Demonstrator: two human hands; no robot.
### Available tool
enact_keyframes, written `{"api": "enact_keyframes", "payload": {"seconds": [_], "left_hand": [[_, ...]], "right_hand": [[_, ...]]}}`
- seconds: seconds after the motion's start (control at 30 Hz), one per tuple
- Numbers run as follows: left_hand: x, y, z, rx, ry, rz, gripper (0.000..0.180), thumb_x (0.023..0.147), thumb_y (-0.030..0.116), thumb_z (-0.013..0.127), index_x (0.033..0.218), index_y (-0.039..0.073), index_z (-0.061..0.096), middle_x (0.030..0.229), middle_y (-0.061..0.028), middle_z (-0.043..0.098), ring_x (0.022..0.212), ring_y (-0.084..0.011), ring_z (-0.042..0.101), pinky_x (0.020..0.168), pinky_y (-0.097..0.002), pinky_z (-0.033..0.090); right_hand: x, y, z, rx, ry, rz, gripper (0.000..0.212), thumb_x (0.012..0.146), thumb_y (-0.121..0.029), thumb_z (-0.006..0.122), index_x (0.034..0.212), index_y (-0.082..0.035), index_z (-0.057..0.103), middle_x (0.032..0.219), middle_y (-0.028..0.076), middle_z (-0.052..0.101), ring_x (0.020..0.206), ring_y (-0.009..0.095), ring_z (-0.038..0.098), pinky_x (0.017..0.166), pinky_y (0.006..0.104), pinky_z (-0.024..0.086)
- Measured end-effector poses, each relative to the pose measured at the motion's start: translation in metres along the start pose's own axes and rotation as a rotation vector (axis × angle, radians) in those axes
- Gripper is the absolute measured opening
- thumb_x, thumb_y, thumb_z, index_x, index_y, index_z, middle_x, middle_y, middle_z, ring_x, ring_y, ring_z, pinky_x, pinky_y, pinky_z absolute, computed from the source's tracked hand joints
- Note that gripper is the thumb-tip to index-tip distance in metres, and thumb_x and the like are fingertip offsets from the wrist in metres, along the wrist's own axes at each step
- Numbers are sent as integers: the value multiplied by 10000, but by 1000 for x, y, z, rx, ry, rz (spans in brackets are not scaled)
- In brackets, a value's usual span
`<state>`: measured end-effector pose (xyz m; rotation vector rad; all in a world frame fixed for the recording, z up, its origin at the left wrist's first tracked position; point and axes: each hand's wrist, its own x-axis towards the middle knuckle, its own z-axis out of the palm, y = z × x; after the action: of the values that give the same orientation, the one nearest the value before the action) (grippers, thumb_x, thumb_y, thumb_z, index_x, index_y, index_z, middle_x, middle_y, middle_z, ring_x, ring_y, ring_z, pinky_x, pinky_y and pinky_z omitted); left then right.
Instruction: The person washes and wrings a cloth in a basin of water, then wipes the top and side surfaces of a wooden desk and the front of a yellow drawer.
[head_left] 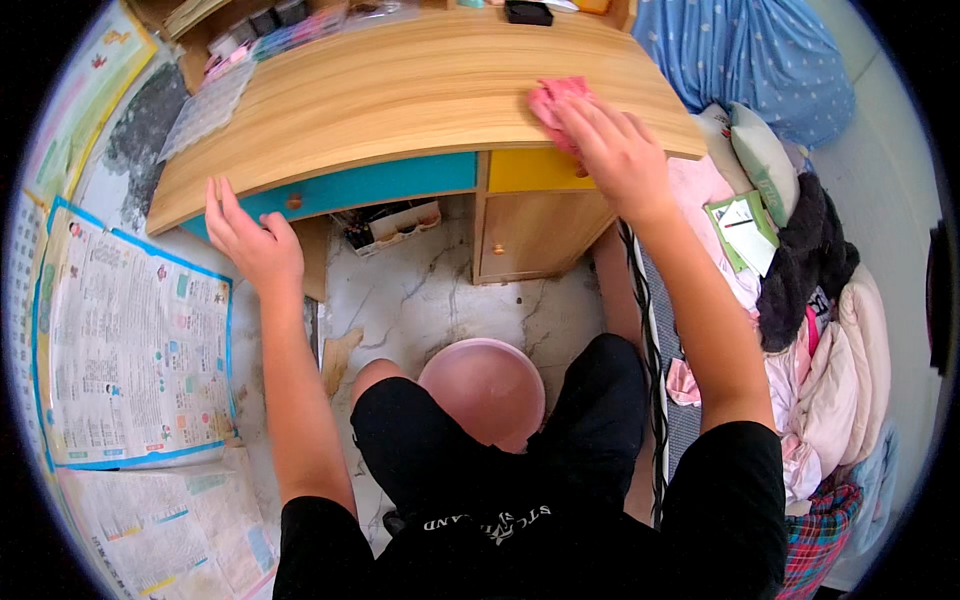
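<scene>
A wooden desk (400, 90) with a light wood-grain top spans the upper part of the view. Near its front right edge, my right hand (620, 150) presses a crumpled pink cloth (556, 100) against the desktop, fingers laid over it. At the front left corner is my left hand (250, 232), fingers apart and holding nothing, beside the edge of the top. Below the top are a blue drawer (390, 183) and a yellow drawer (528, 170), both closed. Between my knees on the floor stands a pink basin (484, 385).
A clear plastic sheet (208, 108) and small stationery items lie at the desk's left. Under the desk sits a box of odds and ends (400, 226). Clothes and pillows (765, 160) are heaped on a bed at right. Posters (135, 340) cover the left wall.
</scene>
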<state>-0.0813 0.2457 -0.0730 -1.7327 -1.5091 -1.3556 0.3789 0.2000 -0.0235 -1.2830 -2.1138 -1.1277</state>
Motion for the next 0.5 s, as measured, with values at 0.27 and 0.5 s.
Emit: {"api": "enact_keyframes", "payload": {"seconds": [0.27, 0.5], "left_hand": [[6, 15, 22, 155, -66, 23, 819, 902, 59, 648, 1646, -64, 329, 1708, -268, 350, 1506, -479, 398, 1260, -526, 325], [3, 26, 24, 340, -91, 64, 808, 891, 102, 673, 1602, -114, 357, 1687, -274, 383, 1472, -465, 451, 1248, -511, 370]], "right_hand": [[-88, 93, -29, 126, -60, 350, 687, 854, -55, 735, 1518, -153, 588, 1450, 100, 694, 1260, 294, 702, 1079, 448, 551], [-138, 82, -33, 1767, 502, 1603, 197, 958, -148, 696, 1101, -12, 709, 1035, 112, 766, 877, 255, 765, 774, 378, 649]]}}
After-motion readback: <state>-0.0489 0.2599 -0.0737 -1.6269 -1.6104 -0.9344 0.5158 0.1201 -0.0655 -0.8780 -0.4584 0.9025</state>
